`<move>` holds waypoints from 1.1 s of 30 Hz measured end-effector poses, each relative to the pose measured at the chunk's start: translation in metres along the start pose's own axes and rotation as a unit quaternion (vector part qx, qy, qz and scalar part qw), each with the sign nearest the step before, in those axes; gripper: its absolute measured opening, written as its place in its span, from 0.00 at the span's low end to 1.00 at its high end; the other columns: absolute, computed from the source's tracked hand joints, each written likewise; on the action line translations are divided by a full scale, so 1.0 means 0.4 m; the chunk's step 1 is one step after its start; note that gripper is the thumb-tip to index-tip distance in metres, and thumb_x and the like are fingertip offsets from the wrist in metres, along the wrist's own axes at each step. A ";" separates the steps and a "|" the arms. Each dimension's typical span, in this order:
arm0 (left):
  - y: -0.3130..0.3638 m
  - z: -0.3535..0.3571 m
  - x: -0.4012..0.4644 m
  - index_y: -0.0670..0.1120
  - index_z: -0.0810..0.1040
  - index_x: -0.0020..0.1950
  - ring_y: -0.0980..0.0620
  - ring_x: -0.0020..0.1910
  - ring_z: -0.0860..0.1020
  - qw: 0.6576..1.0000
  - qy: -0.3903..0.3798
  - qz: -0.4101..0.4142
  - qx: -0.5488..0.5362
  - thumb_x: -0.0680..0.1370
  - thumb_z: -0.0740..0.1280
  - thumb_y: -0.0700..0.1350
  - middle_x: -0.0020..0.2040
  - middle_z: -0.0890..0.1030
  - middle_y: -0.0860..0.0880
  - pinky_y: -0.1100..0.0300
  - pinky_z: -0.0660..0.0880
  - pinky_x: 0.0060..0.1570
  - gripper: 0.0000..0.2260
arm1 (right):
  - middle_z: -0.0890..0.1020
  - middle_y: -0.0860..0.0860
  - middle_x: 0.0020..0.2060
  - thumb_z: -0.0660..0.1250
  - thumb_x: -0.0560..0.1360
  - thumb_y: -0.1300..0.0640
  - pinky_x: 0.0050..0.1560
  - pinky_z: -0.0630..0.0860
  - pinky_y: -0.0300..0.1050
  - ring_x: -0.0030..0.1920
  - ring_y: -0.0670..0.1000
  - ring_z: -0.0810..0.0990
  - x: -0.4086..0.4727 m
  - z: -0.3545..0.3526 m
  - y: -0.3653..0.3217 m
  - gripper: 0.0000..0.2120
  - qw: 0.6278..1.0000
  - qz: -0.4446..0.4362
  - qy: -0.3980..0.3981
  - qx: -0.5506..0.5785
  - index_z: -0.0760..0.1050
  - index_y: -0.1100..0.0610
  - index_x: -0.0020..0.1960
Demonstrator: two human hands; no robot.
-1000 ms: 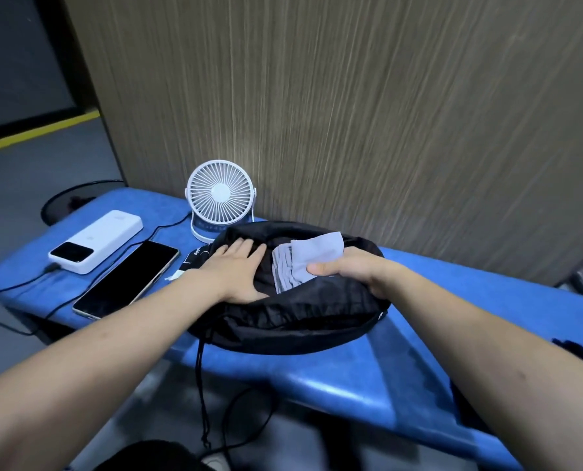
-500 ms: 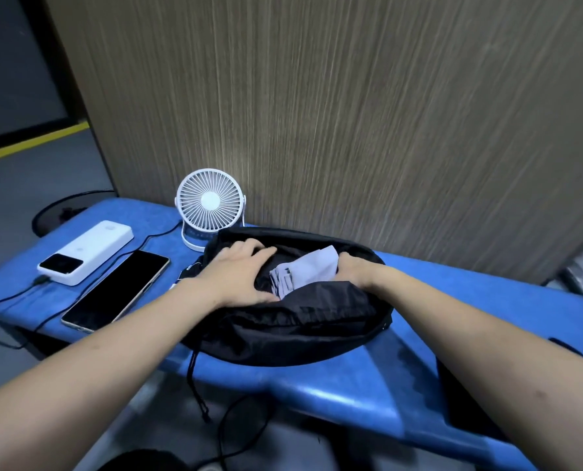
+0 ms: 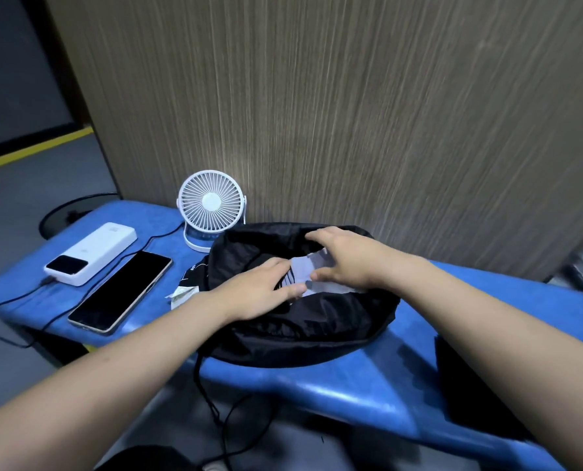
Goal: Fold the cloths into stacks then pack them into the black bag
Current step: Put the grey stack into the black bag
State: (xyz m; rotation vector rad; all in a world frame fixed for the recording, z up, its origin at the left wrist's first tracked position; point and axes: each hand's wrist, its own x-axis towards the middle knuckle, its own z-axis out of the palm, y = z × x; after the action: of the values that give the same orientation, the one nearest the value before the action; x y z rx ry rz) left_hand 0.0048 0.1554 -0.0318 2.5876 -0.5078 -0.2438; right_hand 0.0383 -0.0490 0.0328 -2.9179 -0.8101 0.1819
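1. Black bag [image 3: 303, 328] lying on the blue table [image 3: 368, 396], mouth open toward the far side, drawstring [image 3: 203, 389] hanging down over the near edge.
2. Folded grey cloths [image 3: 302, 270] sitting inside the bag mouth, partly covered by both hands (only pale layered edges visible).
3. Left hand [image 3: 259, 294] resting on the left part of the bag opening, fingers fairly straight, fingertips touching the cloths; not gripping anything, as far as visible.
4. Right hand [image 3: 344, 260] over the right part of the opening, fingers bent downward around the top of the cloths, thumb at the near edge of the stack; seems to be grasping the cloths.
5. White desk fan [image 3: 211, 207] standing upright just beyond the bag, on the far left side, near the wooden wall [image 3: 351, 113].
6. White power bank [image 3: 91, 253] further left, with a dark phone [image 3: 121, 290] lying flat beside it, screen up; black cable [image 3: 162, 234] running along the table.
7. Small paper tag [image 3: 181, 295] just left of the bag.
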 end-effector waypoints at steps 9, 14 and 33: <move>0.030 0.019 0.042 0.46 0.68 0.70 0.49 0.74 0.66 0.995 -0.046 -0.010 0.085 0.80 0.63 0.58 0.71 0.72 0.47 0.51 0.54 0.74 0.24 | 0.69 0.51 0.71 0.66 0.69 0.29 0.71 0.60 0.62 0.71 0.53 0.68 0.015 0.122 -0.006 0.46 0.987 -0.150 0.016 -0.051 0.59 0.54 0.77; 0.002 0.018 0.035 0.47 0.64 0.73 0.48 0.73 0.65 0.986 0.009 -0.080 0.143 0.70 0.65 0.71 0.69 0.68 0.49 0.41 0.56 0.73 0.41 | 0.69 0.55 0.68 0.62 0.71 0.27 0.66 0.66 0.61 0.68 0.58 0.69 0.023 0.138 -0.016 0.49 0.994 -0.063 -0.061 -0.065 0.45 0.47 0.80; -0.019 0.018 0.016 0.57 0.48 0.80 0.39 0.71 0.69 0.964 -0.053 -0.114 0.236 0.70 0.65 0.71 0.76 0.66 0.44 0.46 0.66 0.68 0.46 | 0.68 0.53 0.65 0.61 0.70 0.27 0.62 0.66 0.56 0.68 0.58 0.68 -0.029 0.114 0.079 0.37 0.994 0.056 -0.094 -0.025 0.63 0.46 0.72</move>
State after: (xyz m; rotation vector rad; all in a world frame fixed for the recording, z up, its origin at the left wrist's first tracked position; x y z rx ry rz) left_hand 0.0113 0.1559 -0.0424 3.1173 -0.3310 -0.3801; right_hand 0.0379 -0.0784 -0.0155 -3.0304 -0.6837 0.4580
